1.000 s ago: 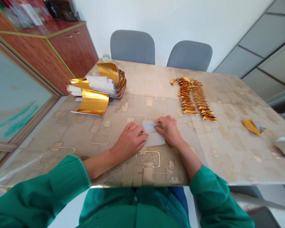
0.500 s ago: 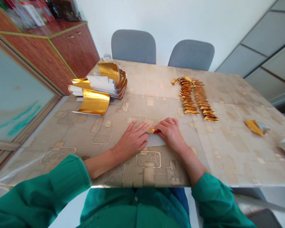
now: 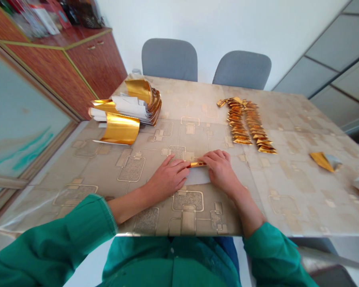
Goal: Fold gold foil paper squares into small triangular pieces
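Gold-and-white sheet (image 3: 199,176) lay at 6 o'clock of table (image 3: 290,175), gold edge (image 3: 197,164) folded over. Left hand (image 3: 171,175), 9 o'clock: fingers slightly spread on it. Right hand (image 3: 221,170), 3 o'clock: fingers bunched; pinch unclear. Straight crease likely needed even pressure.

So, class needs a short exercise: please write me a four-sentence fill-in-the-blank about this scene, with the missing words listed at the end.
1. The left hand and right hand touch a piece of paper whose folded strip is shiny ____.
2. The curled stack of sheets lies on the table to the person's ____.
3. The person's sleeves are coloured ____.
4. Beyond the table's far edge, the backs of ____ grey chairs show.

Missing words: gold; left; green; two.
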Motion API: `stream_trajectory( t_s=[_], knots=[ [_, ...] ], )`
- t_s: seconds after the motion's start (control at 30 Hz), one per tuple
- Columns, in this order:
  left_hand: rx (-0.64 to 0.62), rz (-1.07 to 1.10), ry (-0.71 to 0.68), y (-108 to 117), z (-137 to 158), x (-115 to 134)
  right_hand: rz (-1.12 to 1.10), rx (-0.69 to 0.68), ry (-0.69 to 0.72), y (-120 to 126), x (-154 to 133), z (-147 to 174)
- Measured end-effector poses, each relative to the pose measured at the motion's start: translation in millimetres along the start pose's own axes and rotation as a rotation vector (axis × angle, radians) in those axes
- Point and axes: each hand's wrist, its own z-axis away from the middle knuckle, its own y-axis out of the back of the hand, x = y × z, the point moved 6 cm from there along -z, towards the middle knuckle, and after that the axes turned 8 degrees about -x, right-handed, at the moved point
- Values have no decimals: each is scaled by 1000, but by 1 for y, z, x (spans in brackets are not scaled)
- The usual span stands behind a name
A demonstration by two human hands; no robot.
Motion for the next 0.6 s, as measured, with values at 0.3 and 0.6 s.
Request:
stream_trajectory(
  t_s=[0.3, 0.6],
  knots=[
    [5, 17, 37, 3, 0, -1, 131, -35, -32, -18, -28, 12],
    [-7, -24, 12, -4, 3, -3, 213, -23, -195, -14, -10, 33]
  ],
)
